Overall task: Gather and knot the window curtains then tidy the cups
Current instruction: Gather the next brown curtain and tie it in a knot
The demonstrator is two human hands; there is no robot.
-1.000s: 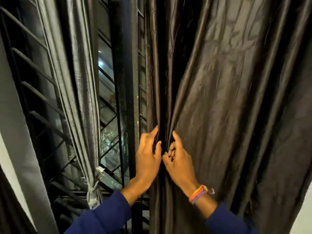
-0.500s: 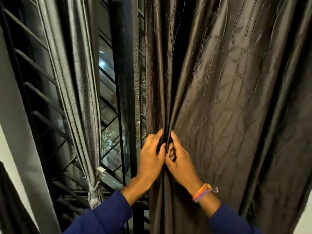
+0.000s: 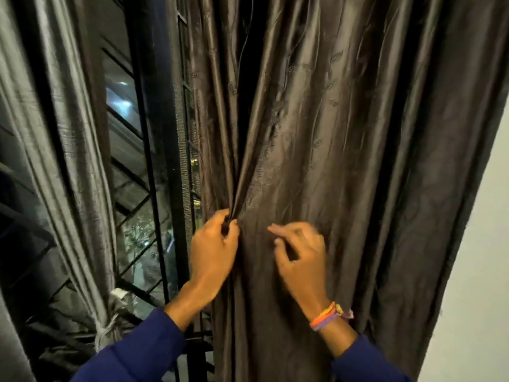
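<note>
Head view first: nearest me I see two dark blue sleeves, the right wrist ringed by an orange and purple thread wristband (image 3: 329,317). My left hand (image 3: 213,253) is raised with its wrist bent, fingers and thumb curled tight around a gathered bunch of folds of the dark brown satin curtain (image 3: 344,133). My right hand (image 3: 301,260) sits just beside it, a little apart, fingers loosely bent with the tips against the cloth; it is blurred, so I cannot tell whether it has any fabric pinched. That curtain hangs right in front of me, glossy, creased, with faint stitched leaf shapes. Farther left hangs a grey ribbed curtain (image 3: 68,161), already tied into a knot near its bottom. Between the two stand a black window frame (image 3: 148,106) and slanted bars over dark glass.
</note>
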